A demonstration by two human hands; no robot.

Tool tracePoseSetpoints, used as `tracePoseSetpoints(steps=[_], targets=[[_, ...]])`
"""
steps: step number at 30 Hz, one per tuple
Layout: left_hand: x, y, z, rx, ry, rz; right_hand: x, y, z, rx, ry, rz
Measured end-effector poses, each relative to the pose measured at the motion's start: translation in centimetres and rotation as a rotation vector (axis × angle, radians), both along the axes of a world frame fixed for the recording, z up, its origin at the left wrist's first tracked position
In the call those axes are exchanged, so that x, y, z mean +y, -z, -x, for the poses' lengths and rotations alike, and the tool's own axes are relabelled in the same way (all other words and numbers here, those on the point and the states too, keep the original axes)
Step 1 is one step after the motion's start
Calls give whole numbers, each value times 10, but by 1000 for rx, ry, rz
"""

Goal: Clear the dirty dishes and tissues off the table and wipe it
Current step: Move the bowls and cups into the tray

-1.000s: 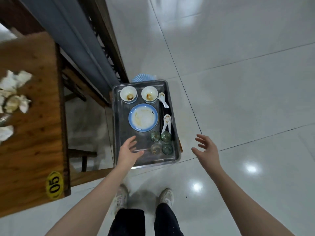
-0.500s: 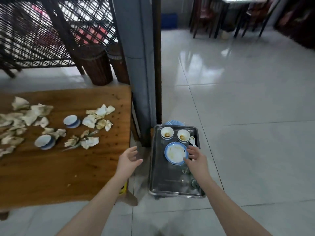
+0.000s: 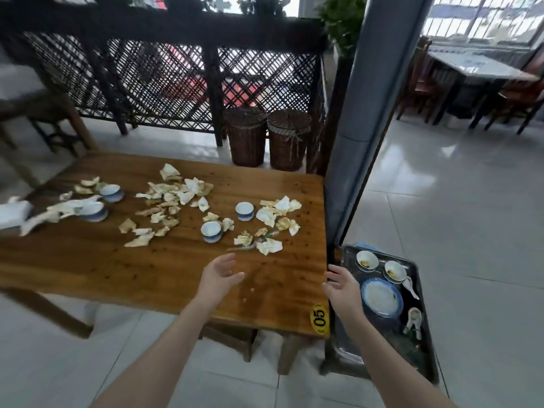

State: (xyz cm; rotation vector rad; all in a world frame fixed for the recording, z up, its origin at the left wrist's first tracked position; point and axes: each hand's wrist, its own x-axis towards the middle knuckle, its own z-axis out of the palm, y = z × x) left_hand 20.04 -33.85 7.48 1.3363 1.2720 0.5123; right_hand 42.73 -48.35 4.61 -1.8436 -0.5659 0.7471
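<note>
I saw left hand (image 3: pixel 219 276) empty, fingers loosely open, over table (image 3: pixel 88 269) | right hand (image 3: pixel 343 285) empty, fingers spread, tray (image 3: pixel 379 258) at its 3 o'clock | tissues (image 3: pixel 188 188) at 12

Glossy pale tiled floor (image 3: pixel 441 219), dark lattice screen (image 3: pixel 164 78), two wicker baskets (image 3: pixel 246 139), grey pillar (image 3: pixel 357 136), daylit windows (image 3: pixel 482 19), far dining table (image 3: pixel 477 67)

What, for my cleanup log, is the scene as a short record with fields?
table: wooden, marked 05
cups: four, on the table
tissues: crumpled, scattered over the table
tray: metal, right of table, holding two bowls, plate, spoons
left hand: open, over table's near edge, empty
right hand: open, by table corner, empty
</note>
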Motion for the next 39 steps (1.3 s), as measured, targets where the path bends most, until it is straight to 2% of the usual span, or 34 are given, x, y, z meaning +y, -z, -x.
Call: tracePoseSetpoints(steps=[7, 16, 25, 34, 39], targets=[[32, -7, 75, 1, -133, -15, 62, -3, 56, -46, -84, 29], [87, 2, 138, -27, -204, -1, 150, 20, 97, -44, -174, 84], [176, 31, 156, 53, -174, 18, 240, 56, 114, -63, -249, 155], [259, 49, 169, 131, -128, 95, 313, 82, 125, 26, -245, 271], [291, 54, 178, 153, -157, 108, 339, 98, 134, 60, -229, 265]])
